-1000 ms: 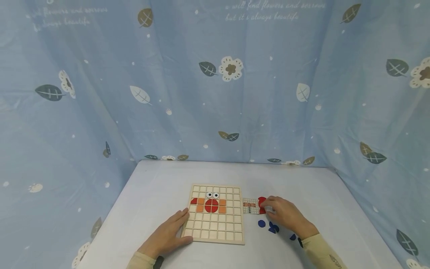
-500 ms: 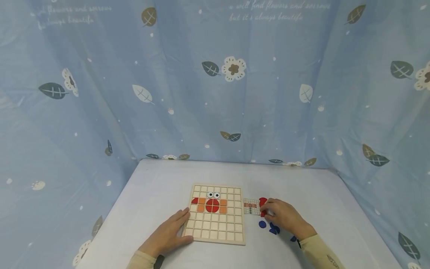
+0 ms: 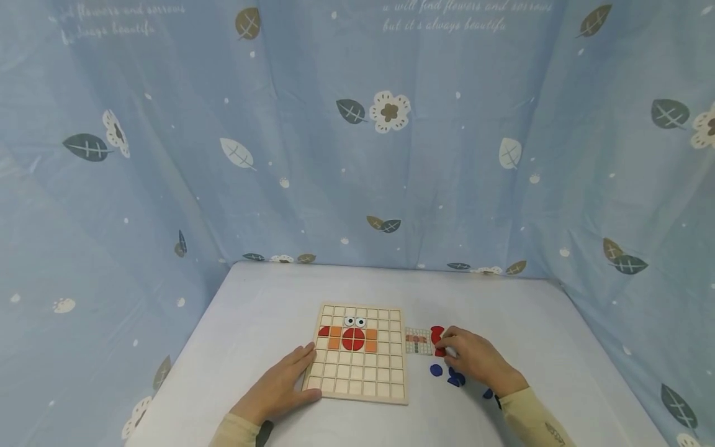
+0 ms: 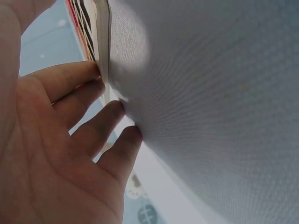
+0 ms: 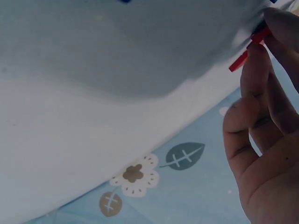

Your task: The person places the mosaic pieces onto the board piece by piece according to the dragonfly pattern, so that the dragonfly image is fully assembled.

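A square wooden grid board (image 3: 355, 372) lies on the table, with a red circle of quarter tiles (image 3: 353, 339), orange squares (image 3: 371, 340), a red quarter tile (image 3: 324, 331) and two eye tiles (image 3: 355, 321) in its cells. Along its left edge my left hand (image 3: 282, 382) rests, fingers extended against the side and thumb by the front corner. My right hand (image 3: 477, 357) is over a small group of red tiles (image 3: 437, 334) right of the board. Thumb and fingertips pinch a red tile (image 5: 261, 34) there, as the right wrist view shows; the fingers hide part of it.
A small printed pattern card (image 3: 418, 341) lies between the board and the red tiles. Nearer me are a blue round tile (image 3: 436, 370) and several blue pieces (image 3: 455, 378), some partly behind the right hand. Patterned blue curtains (image 3: 313, 186) surround the white table (image 3: 268, 298).
My right hand has shifted slightly at the red tiles, and the lower red tile shows at a different angle. The left hand stays on the board's edge.
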`<state>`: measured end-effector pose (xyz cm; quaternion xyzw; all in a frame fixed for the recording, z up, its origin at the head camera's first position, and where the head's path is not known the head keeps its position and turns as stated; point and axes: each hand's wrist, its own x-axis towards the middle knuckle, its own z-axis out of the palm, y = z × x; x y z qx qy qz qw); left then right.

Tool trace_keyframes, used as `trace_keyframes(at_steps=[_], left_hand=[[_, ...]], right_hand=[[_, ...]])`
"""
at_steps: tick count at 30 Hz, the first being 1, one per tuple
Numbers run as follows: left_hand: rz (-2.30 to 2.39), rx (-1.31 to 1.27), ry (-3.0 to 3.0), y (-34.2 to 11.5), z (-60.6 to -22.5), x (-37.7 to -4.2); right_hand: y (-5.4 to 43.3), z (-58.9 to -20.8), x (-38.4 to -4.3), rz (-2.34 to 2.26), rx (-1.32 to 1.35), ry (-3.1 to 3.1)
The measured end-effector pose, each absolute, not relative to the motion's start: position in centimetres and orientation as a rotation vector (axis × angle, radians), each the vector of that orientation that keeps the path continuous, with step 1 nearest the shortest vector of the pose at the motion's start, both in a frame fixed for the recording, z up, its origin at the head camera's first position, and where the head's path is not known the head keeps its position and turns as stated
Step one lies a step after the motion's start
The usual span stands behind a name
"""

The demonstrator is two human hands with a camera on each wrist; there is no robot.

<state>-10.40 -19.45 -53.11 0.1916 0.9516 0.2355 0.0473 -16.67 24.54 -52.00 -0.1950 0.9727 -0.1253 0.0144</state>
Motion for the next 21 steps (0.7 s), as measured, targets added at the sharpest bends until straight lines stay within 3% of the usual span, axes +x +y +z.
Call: trace_keyframes(at_steps=[21], left_hand=[[0.718,0.58,2.898,-19.52,-53.38,-10.56]], right_hand=[[24.89,-51.69,-16.74,-0.486,-0.575,3.067]])
